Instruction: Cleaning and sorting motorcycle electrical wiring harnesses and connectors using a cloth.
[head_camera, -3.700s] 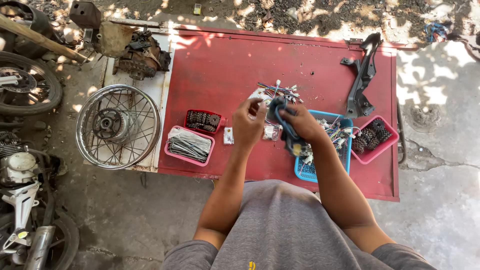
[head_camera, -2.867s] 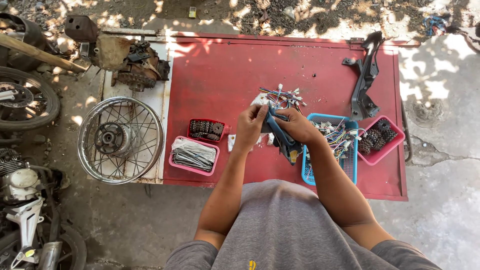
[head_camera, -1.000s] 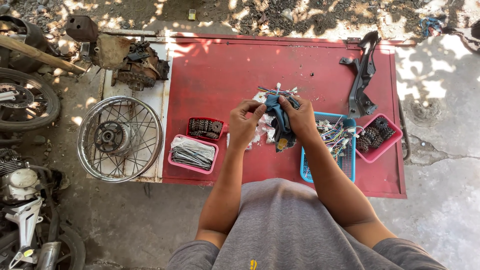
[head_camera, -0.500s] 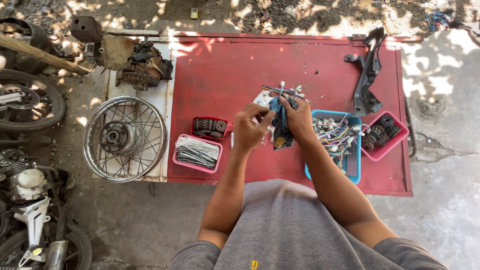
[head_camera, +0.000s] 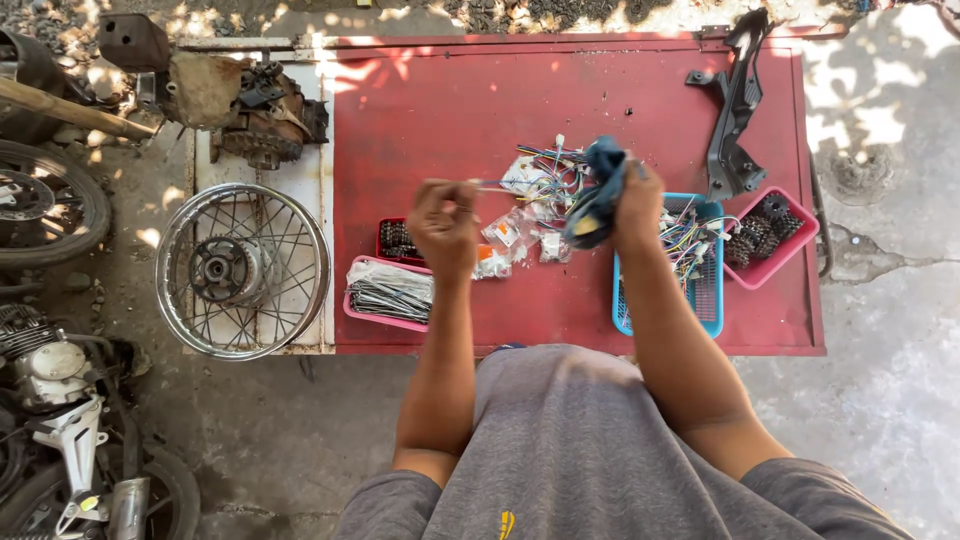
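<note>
Left hand (head_camera: 443, 222): our fingers pinch a thin metal rod (head_camera: 492, 185).
Right hand (head_camera: 632, 196): fingers wrapped around a blue rag (head_camera: 598, 192), above the red table (head_camera: 440, 110).
Tip: we should grip firmly and wipe along its length.

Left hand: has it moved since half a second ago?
Yes. The left hand has pulled leftward, away from the blue rag in the right hand, and now sits above the pink tray of spokes.

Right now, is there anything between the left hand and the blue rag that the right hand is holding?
Nothing solid. The left hand pinches a thin rod that points toward the blue rag gripped in the right hand. The wire bundle and small packets seem to lie lower, on the red table.
</note>
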